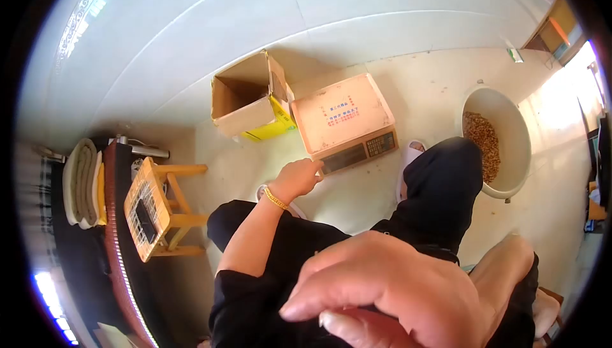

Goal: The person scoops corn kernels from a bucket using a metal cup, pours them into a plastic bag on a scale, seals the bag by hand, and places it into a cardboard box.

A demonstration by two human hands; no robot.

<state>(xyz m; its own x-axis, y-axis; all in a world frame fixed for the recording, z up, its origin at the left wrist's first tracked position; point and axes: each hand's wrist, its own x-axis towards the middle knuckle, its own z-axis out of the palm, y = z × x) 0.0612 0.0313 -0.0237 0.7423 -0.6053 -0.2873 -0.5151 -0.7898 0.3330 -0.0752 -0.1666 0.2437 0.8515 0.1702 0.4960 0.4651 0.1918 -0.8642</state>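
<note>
A digital scale (344,112) lies on the floor, with a broad pinkish platform and a dark display and keypad along its near side. My left hand (298,179), wearing a gold bracelet, reaches to its near left corner. The fingers are curled and the tips appear to touch the edge; whether they grip anything is hidden. Close to the camera, my right hand (395,284) is raised over my lap. Its fingers are bent together, the thumb lies just below the index finger, and nothing shows between them.
An open cardboard box (245,109) stands left of the scale, against the wall. On the right, a pale tub (516,141) holds brown nut-like pieces (482,141). A wooden stool (175,220) with a dark phone-like object (146,222) on its seat is at left. Another person's limb shows lower right.
</note>
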